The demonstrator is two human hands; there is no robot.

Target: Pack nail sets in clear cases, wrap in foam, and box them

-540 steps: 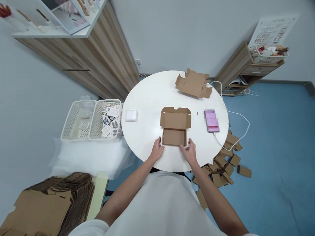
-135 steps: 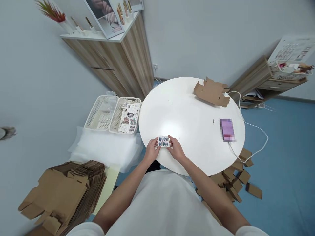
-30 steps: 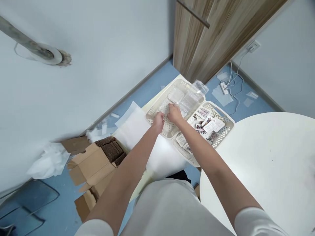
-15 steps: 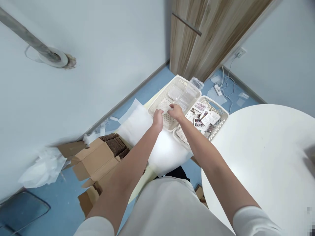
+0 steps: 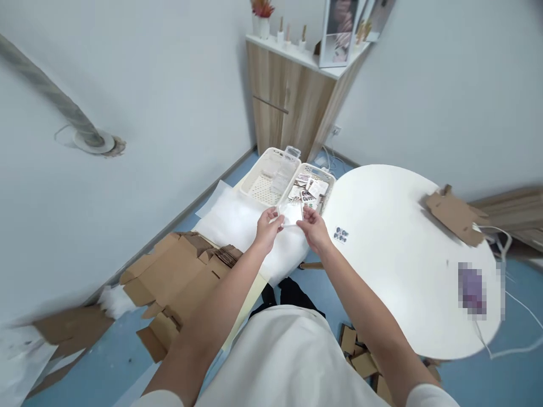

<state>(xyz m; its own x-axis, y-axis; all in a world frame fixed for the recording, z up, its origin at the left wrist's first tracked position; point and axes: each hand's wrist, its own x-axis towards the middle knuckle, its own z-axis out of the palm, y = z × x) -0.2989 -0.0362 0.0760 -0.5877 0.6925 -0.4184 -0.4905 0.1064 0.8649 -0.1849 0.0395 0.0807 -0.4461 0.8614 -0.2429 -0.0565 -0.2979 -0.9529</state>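
Observation:
My left hand [image 5: 267, 229] and my right hand [image 5: 314, 229] grip a small clear plastic box [image 5: 292, 214] from its two sides, fingers closed on its edges. They hold it above the near end of two white baskets. More clear boxes lie inside the left basket [image 5: 251, 182]. Printed cards [image 5: 317, 187] with pictures and text fill the right basket [image 5: 332, 182]. White foam sheeting [image 5: 229, 217] spreads under and to the left of my hands. On the table right of my right hand lies a card with dark round pictures [image 5: 340, 235].
A round white table [image 5: 394, 260] stands at the right, with flattened cardboard [image 5: 456, 216] on it. Folded cardboard boxes [image 5: 178, 271] are stacked at the left. More cardboard [image 5: 362, 362] lies under the table. A wooden cabinet [image 5: 292, 90] stands in the corner.
My hands have come out of the left basket and now hold a clear plastic box between them. The view has tilted up and turned right, showing the cabinet top and more of the table.

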